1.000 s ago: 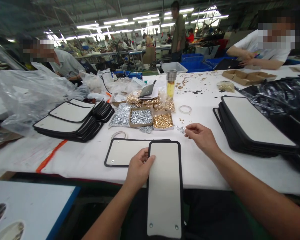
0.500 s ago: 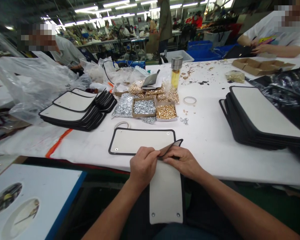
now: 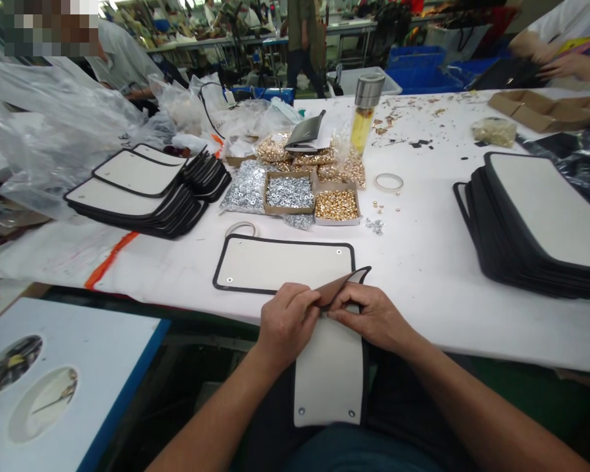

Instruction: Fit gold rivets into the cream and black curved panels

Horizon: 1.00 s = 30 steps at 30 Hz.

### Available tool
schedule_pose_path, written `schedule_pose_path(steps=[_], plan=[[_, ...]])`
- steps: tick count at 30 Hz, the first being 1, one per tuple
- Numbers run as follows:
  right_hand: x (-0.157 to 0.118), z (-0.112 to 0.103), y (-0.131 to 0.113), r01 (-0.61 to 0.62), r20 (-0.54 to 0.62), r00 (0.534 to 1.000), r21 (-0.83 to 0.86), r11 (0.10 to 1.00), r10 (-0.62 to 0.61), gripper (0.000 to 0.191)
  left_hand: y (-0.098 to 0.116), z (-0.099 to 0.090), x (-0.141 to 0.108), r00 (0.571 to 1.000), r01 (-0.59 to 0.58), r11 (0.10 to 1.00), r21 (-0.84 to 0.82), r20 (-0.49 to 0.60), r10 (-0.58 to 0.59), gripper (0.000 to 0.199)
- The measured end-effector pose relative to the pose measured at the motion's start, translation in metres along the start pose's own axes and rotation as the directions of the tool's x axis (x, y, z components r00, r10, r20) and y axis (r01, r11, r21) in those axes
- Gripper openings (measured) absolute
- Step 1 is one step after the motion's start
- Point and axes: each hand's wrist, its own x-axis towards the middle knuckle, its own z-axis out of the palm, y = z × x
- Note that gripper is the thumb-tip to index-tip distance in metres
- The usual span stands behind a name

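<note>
At the table's near edge my left hand (image 3: pixel 288 321) is closed, its thumb and fingers pinching a flexible off-white panel (image 3: pixel 328 380) with dark edging. My right hand (image 3: pixel 368 318) pinches the same panel just to the right. The far end curls up between the hands, showing a brown underside. Its lower part reaches down toward my lap and carries two metal fasteners near the bottom corners. What the fingertips press is hidden. Just beyond lies a flat black-edged panel (image 3: pixel 285 262) with small eyelets at visible corners.
Boxes of silver eyelets (image 3: pixel 289 193) and gold eyelets (image 3: pixel 337 205) stand mid-table, before a glass bottle (image 3: pixel 366 115). Stacked panels lie left (image 3: pixel 137 174) and right (image 3: pixel 550 210). A tape roll (image 3: pixel 389 181) lies nearby. Other people work across the table.
The view has tipped downward, so the table things sit higher in it. Both hands keep their pinch, and more of the curled end's brown underside shows now.
</note>
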Motion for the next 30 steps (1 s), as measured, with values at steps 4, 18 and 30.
schedule_pose_path(steps=[4,18,30], plan=[[0.001,0.000,-0.001,-0.001,0.000,1.000,0.005,1.000,0.001,0.008,-0.002,0.000,0.000,1.000,0.014,0.999,-0.036,0.017,-0.014,0.025],[0.020,0.003,-0.012,0.074,-0.131,0.989,0.009,0.997,-0.072,0.004,-0.004,-0.016,0.029,0.854,0.520,0.748,-0.413,0.235,-0.464,0.013],[0.043,0.025,-0.005,0.072,-0.192,0.978,-0.076,0.994,-0.086,0.007,-0.024,-0.015,0.028,0.652,0.738,0.331,-0.588,0.495,-0.574,0.031]])
